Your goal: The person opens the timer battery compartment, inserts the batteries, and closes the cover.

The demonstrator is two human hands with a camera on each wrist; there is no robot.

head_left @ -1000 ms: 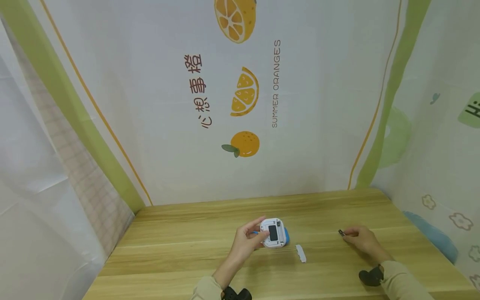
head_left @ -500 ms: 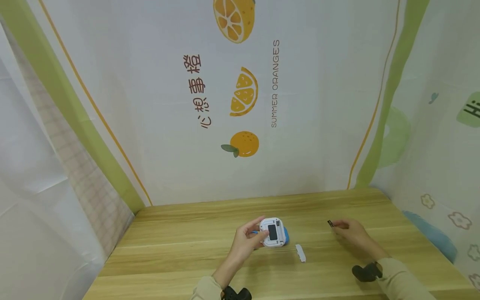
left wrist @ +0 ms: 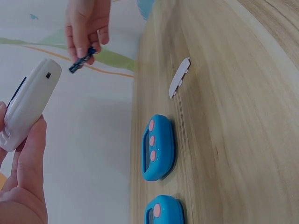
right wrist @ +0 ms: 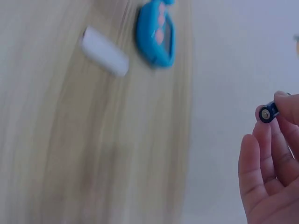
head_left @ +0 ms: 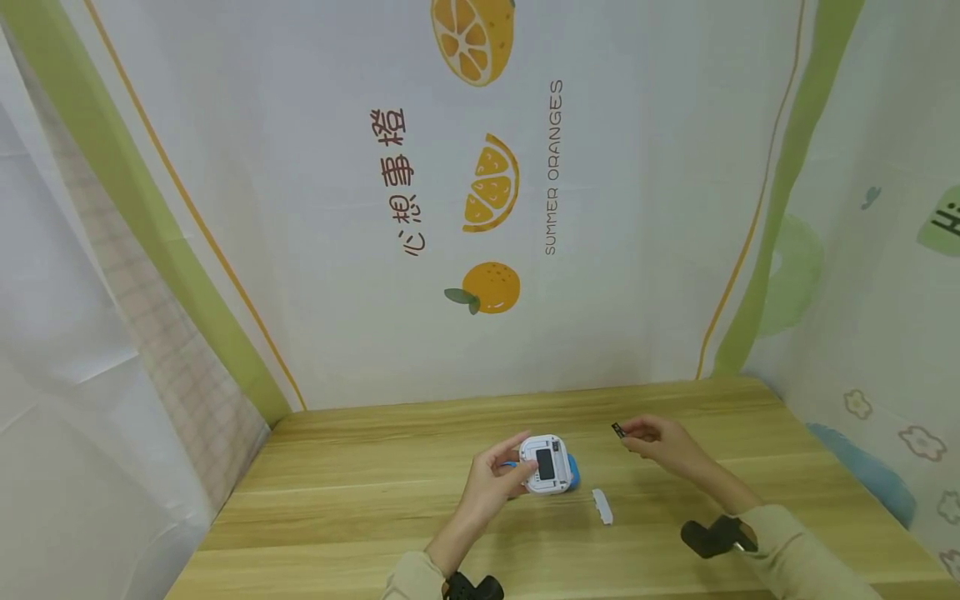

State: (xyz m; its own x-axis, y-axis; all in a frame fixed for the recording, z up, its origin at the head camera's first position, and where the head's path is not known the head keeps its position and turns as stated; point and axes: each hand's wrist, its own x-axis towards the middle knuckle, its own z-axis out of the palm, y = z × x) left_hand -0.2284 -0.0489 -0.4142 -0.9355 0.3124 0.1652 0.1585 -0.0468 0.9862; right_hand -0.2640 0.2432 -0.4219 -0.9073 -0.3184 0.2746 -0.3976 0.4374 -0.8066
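My left hand (head_left: 486, 485) holds up a white digital timer (head_left: 561, 467), thumb on its face and fingers behind. The side toward the head camera has a dark rectangle and an uncovered battery slot. To its right, my right hand (head_left: 666, 443) pinches a small dark battery (head_left: 618, 430) between thumb and fingertips, apart from the timer. One metal end of the battery (right wrist: 266, 115) shows in the right wrist view. A white battery cover (head_left: 602, 507) lies on the table between the hands.
Two blue timers with pink buttons, one nearer the cover (left wrist: 159, 147) and another timer (left wrist: 167, 212) beside it, sit on the wooden table (head_left: 360, 500). From the head view they are mostly hidden behind my left hand and the white timer. A printed curtain (head_left: 615, 317) hangs behind the table.
My right hand has moved left and farther across the table with the battery, closer to the white timer. The left hand, timer and cover have stayed in place.
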